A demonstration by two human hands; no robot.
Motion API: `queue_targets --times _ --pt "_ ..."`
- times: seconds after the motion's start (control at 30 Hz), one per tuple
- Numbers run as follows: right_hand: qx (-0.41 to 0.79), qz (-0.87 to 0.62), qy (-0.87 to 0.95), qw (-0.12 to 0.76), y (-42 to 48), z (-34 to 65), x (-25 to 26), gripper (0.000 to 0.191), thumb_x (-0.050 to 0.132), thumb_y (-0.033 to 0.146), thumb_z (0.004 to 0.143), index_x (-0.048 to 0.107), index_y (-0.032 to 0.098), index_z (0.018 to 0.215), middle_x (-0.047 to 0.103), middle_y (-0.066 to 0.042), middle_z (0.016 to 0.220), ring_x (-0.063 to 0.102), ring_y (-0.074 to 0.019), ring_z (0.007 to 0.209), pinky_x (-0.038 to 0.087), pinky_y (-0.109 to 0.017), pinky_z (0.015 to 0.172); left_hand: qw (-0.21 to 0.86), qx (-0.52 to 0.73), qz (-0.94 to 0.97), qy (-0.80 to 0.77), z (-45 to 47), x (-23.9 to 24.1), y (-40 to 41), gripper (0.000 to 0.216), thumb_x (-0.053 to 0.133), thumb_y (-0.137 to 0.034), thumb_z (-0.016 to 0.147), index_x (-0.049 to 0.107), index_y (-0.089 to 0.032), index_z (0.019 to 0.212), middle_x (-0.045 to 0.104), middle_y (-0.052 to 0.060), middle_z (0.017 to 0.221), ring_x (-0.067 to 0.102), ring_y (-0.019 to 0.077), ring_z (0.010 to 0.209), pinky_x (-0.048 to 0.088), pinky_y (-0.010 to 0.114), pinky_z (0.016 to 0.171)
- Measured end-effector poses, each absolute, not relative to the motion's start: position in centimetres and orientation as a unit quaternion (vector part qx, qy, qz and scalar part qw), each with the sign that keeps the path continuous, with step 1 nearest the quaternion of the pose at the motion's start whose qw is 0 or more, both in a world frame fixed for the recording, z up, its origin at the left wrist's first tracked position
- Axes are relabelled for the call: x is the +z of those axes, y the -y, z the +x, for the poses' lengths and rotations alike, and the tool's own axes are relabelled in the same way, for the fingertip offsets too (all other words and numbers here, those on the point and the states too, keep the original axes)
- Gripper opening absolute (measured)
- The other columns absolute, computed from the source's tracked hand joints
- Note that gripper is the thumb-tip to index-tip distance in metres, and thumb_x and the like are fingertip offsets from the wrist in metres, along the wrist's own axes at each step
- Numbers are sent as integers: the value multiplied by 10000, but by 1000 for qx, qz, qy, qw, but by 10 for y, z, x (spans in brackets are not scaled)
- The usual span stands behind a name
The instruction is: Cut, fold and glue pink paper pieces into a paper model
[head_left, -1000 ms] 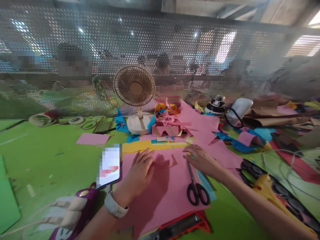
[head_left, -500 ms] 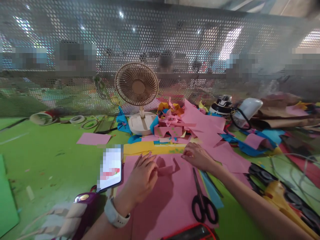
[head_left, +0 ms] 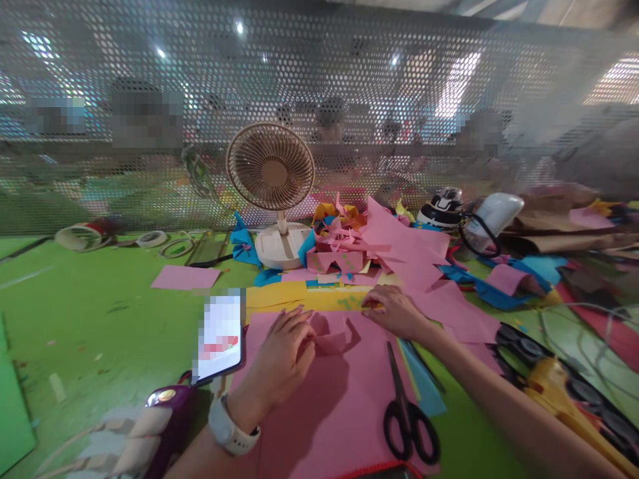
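My left hand (head_left: pixel 287 342), with a white watch on its wrist, holds a small bent piece of pink paper (head_left: pixel 330 334) by its left end. The piece is over a large pink paper sheet (head_left: pixel 309 406). My right hand (head_left: pixel 394 311) has its fingertips drawn together at the yellow paper strip (head_left: pixel 279 295), beside small green paper bits (head_left: pixel 351 303). What these fingertips pinch, if anything, is too small to make out. Black-handled scissors (head_left: pixel 410 422) lie on the pink sheet, below my right hand.
A lit phone (head_left: pixel 219 339) and a purple power strip with plugs (head_left: pixel 172 412) lie left. Behind the sheet stand a fan (head_left: pixel 274 174) and a heap of paper scraps (head_left: pixel 344 246). A yellow glue gun (head_left: pixel 554 386) lies right, and blue sheets (head_left: pixel 424 386) lie under my right forearm.
The small pink piece in my left hand has turned slightly. My right hand stays almost in place at the green bits. The view has shifted a little, so the scissors appear lower.
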State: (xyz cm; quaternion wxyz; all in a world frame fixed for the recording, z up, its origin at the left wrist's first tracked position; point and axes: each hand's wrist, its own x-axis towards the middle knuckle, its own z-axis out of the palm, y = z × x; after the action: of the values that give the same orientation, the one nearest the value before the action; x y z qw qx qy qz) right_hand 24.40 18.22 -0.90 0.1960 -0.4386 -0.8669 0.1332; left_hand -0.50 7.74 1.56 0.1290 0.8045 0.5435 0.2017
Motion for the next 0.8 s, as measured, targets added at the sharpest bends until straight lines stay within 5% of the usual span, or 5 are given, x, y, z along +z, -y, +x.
queue_targets --times 0.63,0.8 --pt "189 -361 883 234 -160 266 1 145 522 240 853 659 191 852 666 -56 888 589 -182 872 438 -334 806 212 212 799 -522 3 16 -75 159 424 -224 866 578 -190 886 553 69 1229 388 216 1241 281 404 1060" --pt "191 -386 867 251 -120 287 14 158 502 257 879 635 223 958 648 -58 987 577 -186 951 448 -348 838 216 229 806 -501 3 19 -77 274 384 -230 890 582 -202 704 640 42 982 515 198 1073 324 375 1020"
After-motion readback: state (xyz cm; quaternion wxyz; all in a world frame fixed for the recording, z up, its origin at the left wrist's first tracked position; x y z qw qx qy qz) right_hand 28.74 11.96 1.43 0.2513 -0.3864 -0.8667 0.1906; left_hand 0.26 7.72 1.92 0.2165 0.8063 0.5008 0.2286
